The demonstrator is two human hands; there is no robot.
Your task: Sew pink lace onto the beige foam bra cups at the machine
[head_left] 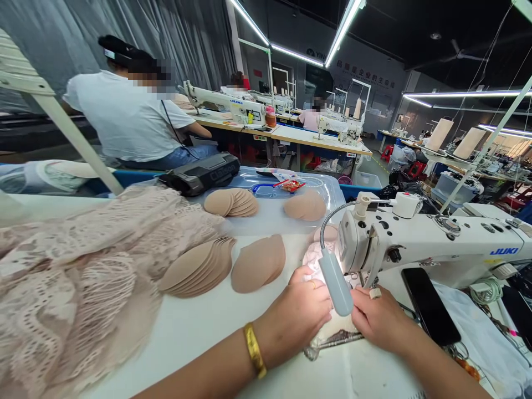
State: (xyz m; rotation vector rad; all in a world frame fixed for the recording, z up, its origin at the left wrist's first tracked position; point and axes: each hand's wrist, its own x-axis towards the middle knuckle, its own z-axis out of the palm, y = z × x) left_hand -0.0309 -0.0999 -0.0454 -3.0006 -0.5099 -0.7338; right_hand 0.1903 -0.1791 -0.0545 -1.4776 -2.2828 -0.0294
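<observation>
Under the head of a white sewing machine (399, 235) lies a pale pink lace piece (315, 256), brightly lit. My left hand (301, 310), with a ring and a gold bangle, is closed on the near left part of this lace. On the other side of the needle area, my right hand (380, 318) has its fingers bent together at the fabric's right edge. A grey gooseneck lamp (336, 282) hangs between both hands and covers the needle and some fingertips. To the left rest beige oval pads in a fanned stack (199, 269) and a second stack (260, 265).
Lace fabric (83, 277) is heaped on the left of the table. Behind the pads, a translucent plastic lid (270, 216) carries more pads and a red packet (290, 185). A black phone (430, 305) lies right of the machine. A person (128, 116) sits beyond.
</observation>
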